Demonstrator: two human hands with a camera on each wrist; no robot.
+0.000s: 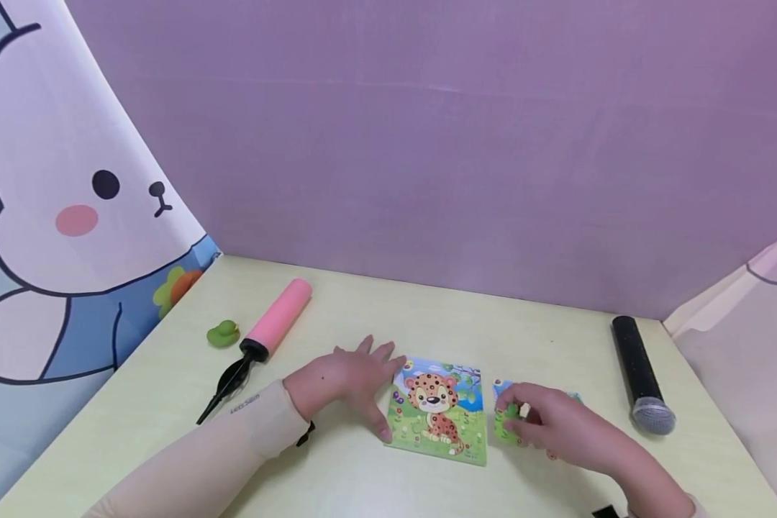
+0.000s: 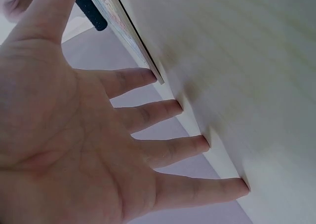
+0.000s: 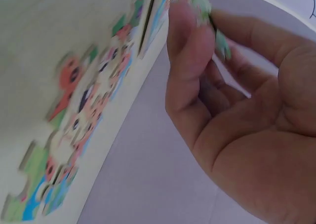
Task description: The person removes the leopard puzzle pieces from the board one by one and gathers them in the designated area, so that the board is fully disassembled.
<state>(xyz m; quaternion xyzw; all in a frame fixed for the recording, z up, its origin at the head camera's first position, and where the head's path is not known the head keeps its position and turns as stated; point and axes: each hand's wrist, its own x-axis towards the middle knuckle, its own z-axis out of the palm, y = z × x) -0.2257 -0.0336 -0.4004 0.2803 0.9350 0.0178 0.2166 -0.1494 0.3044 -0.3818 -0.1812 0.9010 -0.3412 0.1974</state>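
A square leopard jigsaw puzzle (image 1: 435, 410) lies face up at the middle of the table. At its left edge my left hand (image 1: 356, 381) rests with fingers spread; in the left wrist view the fingertips (image 2: 197, 144) touch the tabletop and the index finger meets the board's corner. To the right of the board, my right hand (image 1: 560, 424) pinches a green puzzle piece (image 3: 220, 44) between thumb and fingers. Under and around that hand lie several loose puzzle pieces (image 3: 69, 78), partly hidden by it in the head view.
A pink hand pump (image 1: 280, 320) with a black nozzle lies at the left, beside a green toy duck (image 1: 224, 333). On the right is a black microphone (image 1: 636, 367). A purple cloth wall (image 1: 427, 158) stands behind the table.
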